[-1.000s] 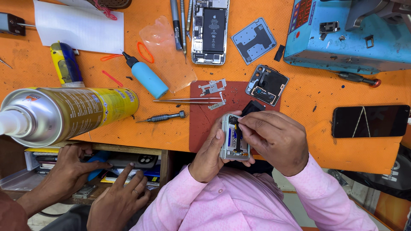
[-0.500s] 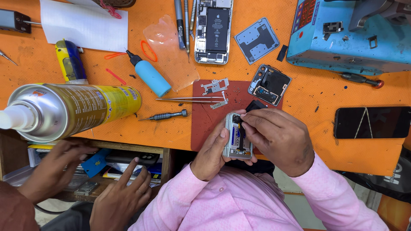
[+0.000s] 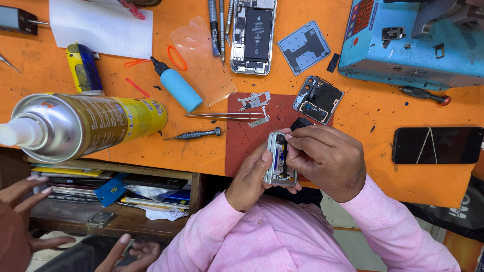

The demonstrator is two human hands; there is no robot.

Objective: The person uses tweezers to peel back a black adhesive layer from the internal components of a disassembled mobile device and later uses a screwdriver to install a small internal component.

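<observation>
Hands meet over the table's near edge: the left hand (image 3: pixel 250 177) cups a small opened phone (image 3: pixel 280 160), fingers closed round its side, and the right hand (image 3: pixel 330 160) pinches at its top. Beyond lie tweezers (image 3: pixel 224 116), a screwdriver (image 3: pixel 196 134) and a spray can (image 3: pixel 83 124).

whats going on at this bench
A person in a pink shirt holds a small opened phone part over a dark red mat. The left hand cradles it while the right hand works its fingertips into the top end. Tweezers, a small screwdriver and an opened phone lie on the orange bench. Another person's hands show lower left.
</observation>
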